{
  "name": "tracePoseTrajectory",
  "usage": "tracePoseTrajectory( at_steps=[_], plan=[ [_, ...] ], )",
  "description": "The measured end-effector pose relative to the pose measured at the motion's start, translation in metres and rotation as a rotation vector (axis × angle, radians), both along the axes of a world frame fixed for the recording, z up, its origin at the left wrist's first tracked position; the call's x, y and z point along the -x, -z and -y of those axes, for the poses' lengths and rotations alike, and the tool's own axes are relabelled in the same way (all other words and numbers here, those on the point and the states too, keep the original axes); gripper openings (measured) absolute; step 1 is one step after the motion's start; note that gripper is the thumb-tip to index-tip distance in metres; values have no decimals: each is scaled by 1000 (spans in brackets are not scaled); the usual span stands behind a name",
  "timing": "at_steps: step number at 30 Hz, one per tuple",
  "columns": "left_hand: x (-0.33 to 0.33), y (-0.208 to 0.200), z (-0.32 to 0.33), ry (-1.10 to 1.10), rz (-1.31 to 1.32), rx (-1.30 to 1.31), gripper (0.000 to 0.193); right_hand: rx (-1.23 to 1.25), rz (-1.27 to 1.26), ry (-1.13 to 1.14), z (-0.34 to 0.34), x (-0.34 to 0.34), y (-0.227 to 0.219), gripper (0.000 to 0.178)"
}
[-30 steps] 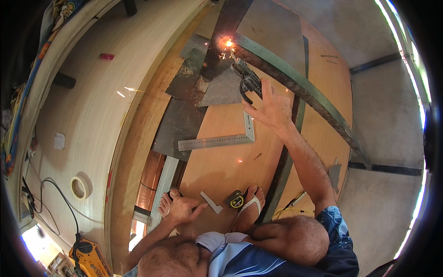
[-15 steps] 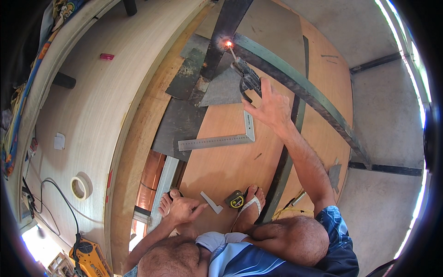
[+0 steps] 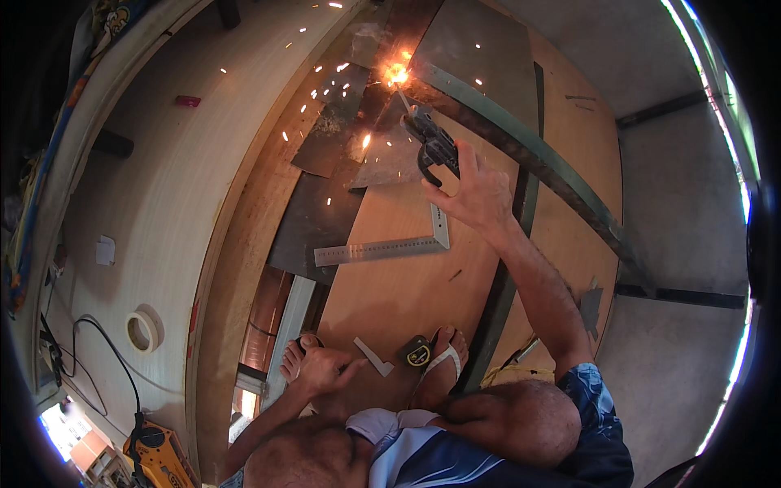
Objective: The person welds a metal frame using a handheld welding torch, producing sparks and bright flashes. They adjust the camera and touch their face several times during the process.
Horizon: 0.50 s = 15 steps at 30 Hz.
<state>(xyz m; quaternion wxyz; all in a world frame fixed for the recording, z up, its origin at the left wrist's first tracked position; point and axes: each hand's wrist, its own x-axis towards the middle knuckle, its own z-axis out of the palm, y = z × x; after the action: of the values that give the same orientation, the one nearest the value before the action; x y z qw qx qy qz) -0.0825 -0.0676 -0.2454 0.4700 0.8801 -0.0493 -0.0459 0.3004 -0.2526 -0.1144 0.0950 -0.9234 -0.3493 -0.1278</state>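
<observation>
My right hand (image 3: 482,195) grips a black electrode holder (image 3: 437,146) with a thin welding rod (image 3: 403,99) in its jaws. The rod's tip burns in a bright orange arc where a long dark steel tube (image 3: 521,142) meets another dark steel bar (image 3: 416,24). Sparks fly out to the left and down from that joint. Over my left foot hangs my left hand (image 3: 321,370), holding nothing, with one digit stretched out to the right. Below the holder a metal try square (image 3: 382,250) lies on the brown board (image 3: 407,301).
Between my feet are a tape measure (image 3: 415,351) and a small pale angled piece (image 3: 373,356). A pale panel (image 3: 163,228) on the left carries a roll of masking tape (image 3: 142,330) and a black cable (image 3: 114,350). A yellow machine (image 3: 159,455) stands at lower left.
The small glow at the rod's tip has grown into a bright arc throwing sparks, and the surroundings look darker. The holder and right hand have shifted slightly; my left hand stays put.
</observation>
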Motion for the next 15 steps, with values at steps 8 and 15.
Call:
tracePoseTrajectory(
  at_steps=[8, 15],
  plan=[
    [-2, -2, 0, -6, 9, 1, 51, 22, -49, 54, 2, -6, 0, 80],
    [-1, -1, 0, 16, -6, -15, 52, 46, -74, 59, 1, -8, 0, 80]
  ],
)
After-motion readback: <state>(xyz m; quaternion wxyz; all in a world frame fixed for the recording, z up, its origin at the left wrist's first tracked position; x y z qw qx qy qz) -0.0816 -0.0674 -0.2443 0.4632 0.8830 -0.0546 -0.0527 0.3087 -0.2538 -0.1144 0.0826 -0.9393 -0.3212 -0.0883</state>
